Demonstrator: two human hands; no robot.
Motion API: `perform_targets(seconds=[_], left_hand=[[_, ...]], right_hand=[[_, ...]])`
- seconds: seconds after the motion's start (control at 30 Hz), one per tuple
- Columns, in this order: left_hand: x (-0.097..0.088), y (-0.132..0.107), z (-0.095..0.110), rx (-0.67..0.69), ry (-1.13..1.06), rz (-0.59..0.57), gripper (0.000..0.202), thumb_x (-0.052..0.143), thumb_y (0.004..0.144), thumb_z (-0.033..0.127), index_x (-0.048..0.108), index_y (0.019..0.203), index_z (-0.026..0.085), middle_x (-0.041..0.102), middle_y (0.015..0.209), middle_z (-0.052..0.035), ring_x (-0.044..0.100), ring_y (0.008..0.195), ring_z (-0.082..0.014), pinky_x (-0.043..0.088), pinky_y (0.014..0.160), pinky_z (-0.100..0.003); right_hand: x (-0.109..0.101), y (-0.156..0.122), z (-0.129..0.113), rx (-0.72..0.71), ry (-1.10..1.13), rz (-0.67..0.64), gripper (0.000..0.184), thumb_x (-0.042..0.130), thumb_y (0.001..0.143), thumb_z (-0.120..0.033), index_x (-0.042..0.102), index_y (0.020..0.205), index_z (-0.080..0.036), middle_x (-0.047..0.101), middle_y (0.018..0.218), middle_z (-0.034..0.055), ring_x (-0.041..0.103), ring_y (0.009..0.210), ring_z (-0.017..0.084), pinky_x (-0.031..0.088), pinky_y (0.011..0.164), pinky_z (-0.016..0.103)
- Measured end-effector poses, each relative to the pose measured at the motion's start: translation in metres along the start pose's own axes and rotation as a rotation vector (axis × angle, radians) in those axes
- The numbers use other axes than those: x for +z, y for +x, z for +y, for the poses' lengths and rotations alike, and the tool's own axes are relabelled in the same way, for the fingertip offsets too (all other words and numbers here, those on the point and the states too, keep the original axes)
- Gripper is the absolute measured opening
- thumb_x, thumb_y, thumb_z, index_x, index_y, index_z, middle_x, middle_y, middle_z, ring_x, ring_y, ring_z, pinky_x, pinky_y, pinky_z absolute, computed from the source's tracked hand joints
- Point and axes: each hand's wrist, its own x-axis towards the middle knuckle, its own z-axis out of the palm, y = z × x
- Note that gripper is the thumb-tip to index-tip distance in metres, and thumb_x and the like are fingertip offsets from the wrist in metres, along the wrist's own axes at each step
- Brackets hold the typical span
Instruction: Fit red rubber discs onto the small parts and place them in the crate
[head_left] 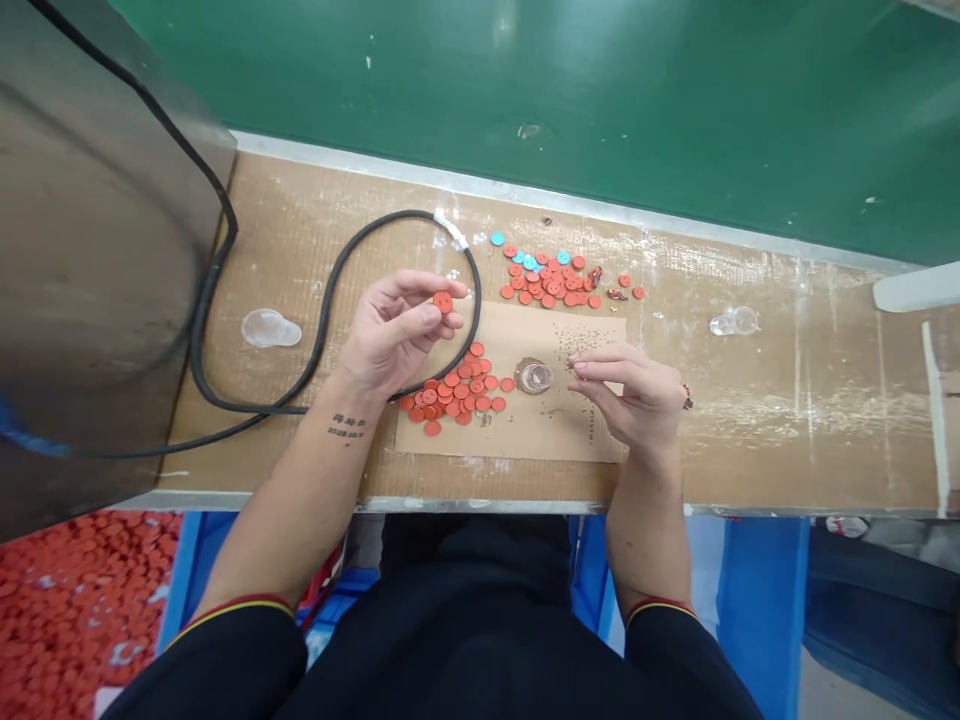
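Between thumb and fingers, my left hand (396,330) holds up a round red button-like disc (443,303) with small marks on its face. My right hand (634,390) is closed in a pinch above a cardboard sheet (510,440); whatever its fingertips hold is too small to name. Tiny dark specks (581,342) are scattered on the sheet near those fingertips. A small clear glass-like cup (535,376) stands between my hands. Under and right of my left hand lies a loose pile of red discs (457,392).
Farther back lies another group of red discs (551,285) with a few blue ones (529,263). A black cable (330,290) loops over the bench on the left. Clear plastic pieces rest at left (270,328) and right (735,321). A metal box (97,250) borders the left side.
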Motion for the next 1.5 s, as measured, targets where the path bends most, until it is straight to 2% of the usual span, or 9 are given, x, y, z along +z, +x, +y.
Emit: perform_targets(seconds=[0.17,0.37,0.57,0.77,1.07,1.3,1.5], left_hand=[[0.0,-0.002,-0.001,-0.017,0.022,0.034,0.023,0.089,0.076,0.027,0.073,0.09,0.019,0.074,0.09,-0.0044,0.075,0.071,-0.0146,0.063,0.06,-0.023],[0.003,-0.001,0.0,-0.059,0.001,0.035,0.027,0.088,0.083,0.038,0.073,0.095,0.02,0.074,0.083,-0.0009,0.075,0.07,-0.0144,0.063,0.059,-0.022],[0.002,0.001,-0.004,-0.075,0.045,0.109,0.025,0.084,0.089,0.042,0.071,0.096,0.022,0.073,0.083,0.0009,0.079,0.08,-0.0171,0.062,0.06,-0.022],[0.003,0.002,-0.004,-0.085,0.025,0.128,0.018,0.083,0.09,0.033,0.072,0.094,0.02,0.073,0.085,0.0013,0.08,0.084,-0.0182,0.064,0.061,-0.021],[0.0,0.003,-0.004,-0.054,0.018,0.1,0.016,0.085,0.089,0.031,0.074,0.094,0.021,0.075,0.086,0.0037,0.081,0.082,-0.0173,0.066,0.062,-0.02],[0.004,0.003,0.0,-0.089,-0.017,0.123,0.008,0.081,0.09,0.016,0.075,0.094,0.019,0.073,0.083,0.0036,0.08,0.077,-0.0155,0.062,0.058,-0.018],[0.006,0.002,0.005,-0.104,0.001,0.133,0.007,0.078,0.092,0.013,0.076,0.097,0.016,0.073,0.085,0.0012,0.08,0.08,-0.0176,0.062,0.061,-0.021]], right_hand=[[0.002,0.0,0.002,-0.009,0.008,-0.066,0.011,0.086,0.091,-0.039,0.08,0.093,-0.029,0.083,0.084,0.0008,0.079,0.072,0.02,0.068,0.066,0.036],[0.008,0.002,0.004,-0.017,-0.014,-0.081,0.011,0.087,0.09,-0.037,0.08,0.095,-0.03,0.083,0.082,-0.0002,0.077,0.067,0.02,0.065,0.065,0.036],[0.01,0.002,0.003,0.03,-0.055,-0.146,0.011,0.087,0.089,-0.038,0.08,0.091,-0.031,0.083,0.08,-0.0005,0.076,0.065,0.021,0.064,0.062,0.037],[0.01,0.003,0.003,-0.013,-0.025,-0.143,0.011,0.088,0.088,-0.03,0.079,0.094,-0.033,0.083,0.082,-0.002,0.076,0.066,0.02,0.063,0.063,0.036],[0.01,0.002,0.004,0.039,-0.026,-0.156,0.011,0.089,0.088,-0.033,0.08,0.094,-0.032,0.083,0.084,-0.0006,0.076,0.069,0.021,0.062,0.064,0.038],[0.009,0.003,0.005,0.03,-0.036,-0.175,0.012,0.089,0.087,-0.034,0.079,0.092,-0.033,0.083,0.082,-0.0016,0.075,0.066,0.021,0.063,0.064,0.039],[0.008,0.002,0.004,0.061,-0.05,-0.182,0.012,0.09,0.087,-0.037,0.079,0.09,-0.032,0.083,0.081,-0.0011,0.076,0.066,0.022,0.063,0.062,0.04]])
